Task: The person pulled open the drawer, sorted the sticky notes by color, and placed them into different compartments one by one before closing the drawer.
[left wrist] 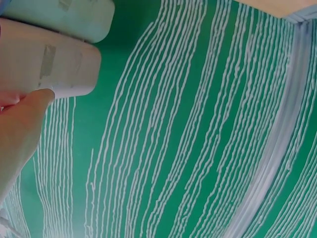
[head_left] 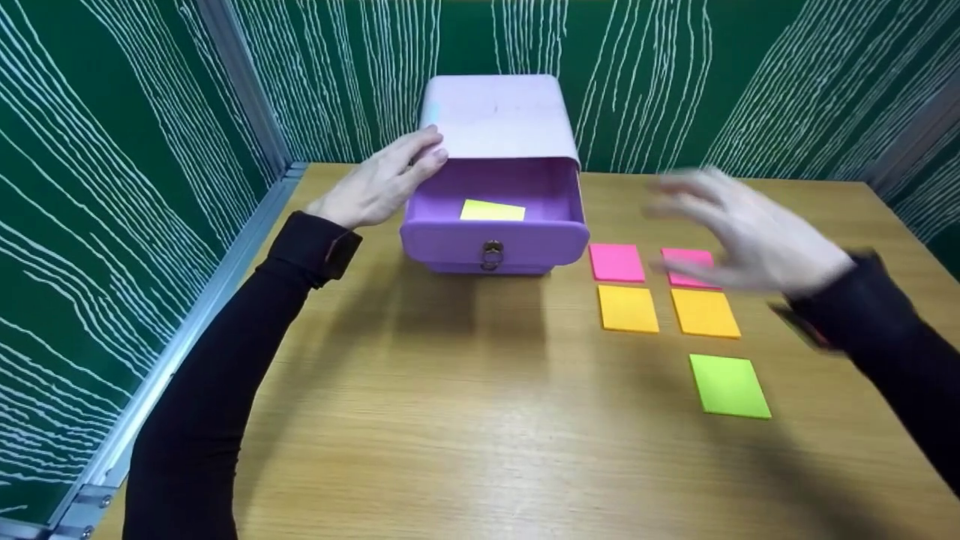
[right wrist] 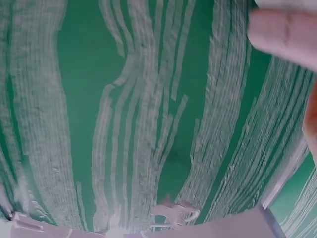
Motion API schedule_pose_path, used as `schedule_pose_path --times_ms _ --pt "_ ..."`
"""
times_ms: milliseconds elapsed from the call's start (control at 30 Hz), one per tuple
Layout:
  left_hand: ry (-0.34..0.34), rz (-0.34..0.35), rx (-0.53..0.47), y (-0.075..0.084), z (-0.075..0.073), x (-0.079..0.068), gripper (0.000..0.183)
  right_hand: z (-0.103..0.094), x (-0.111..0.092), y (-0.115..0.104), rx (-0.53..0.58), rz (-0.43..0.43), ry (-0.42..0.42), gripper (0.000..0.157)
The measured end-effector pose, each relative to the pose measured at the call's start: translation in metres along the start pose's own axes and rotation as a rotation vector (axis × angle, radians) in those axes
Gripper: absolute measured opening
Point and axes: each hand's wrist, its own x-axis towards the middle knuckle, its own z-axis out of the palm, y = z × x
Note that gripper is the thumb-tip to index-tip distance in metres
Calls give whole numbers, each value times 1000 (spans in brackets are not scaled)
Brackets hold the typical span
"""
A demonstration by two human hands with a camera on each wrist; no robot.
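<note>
A purple drawer box (head_left: 499,116) stands at the back of the table with its drawer (head_left: 495,244) pulled out toward me. Inside the drawer lies a yellow sticky-note pad (head_left: 491,211), partly hidden by the front panel. My left hand (head_left: 382,178) rests against the box's upper left side, fingers extended; the left wrist view shows the thumb (left wrist: 29,111) at the box's edge. Blurred by motion, my right hand (head_left: 750,229) hovers right of the box above a pink pad (head_left: 684,264), fingers spread and nothing visible in them.
Right of the box lie another pink pad (head_left: 617,262), two orange pads, one nearer the box (head_left: 628,308) and one farther right (head_left: 706,313), and a green pad (head_left: 730,385) closer to me. Green walls with white streaks surround the wooden table (head_left: 450,450). A ring pull (head_left: 491,255) hangs on the drawer front.
</note>
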Motion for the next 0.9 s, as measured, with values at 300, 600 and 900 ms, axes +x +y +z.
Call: schedule_pose_path --times_ms 300,600,900 --pt "-2 17 -12 -1 0 -1 78 36 -136 -18 13 178 -214 85" --pt "7 20 -31 -4 -1 -2 78 59 -180 -23 102 451 -510 59" --pt "11 22 -22 -7 2 -1 79 57 -162 -22 30 329 -358 57"
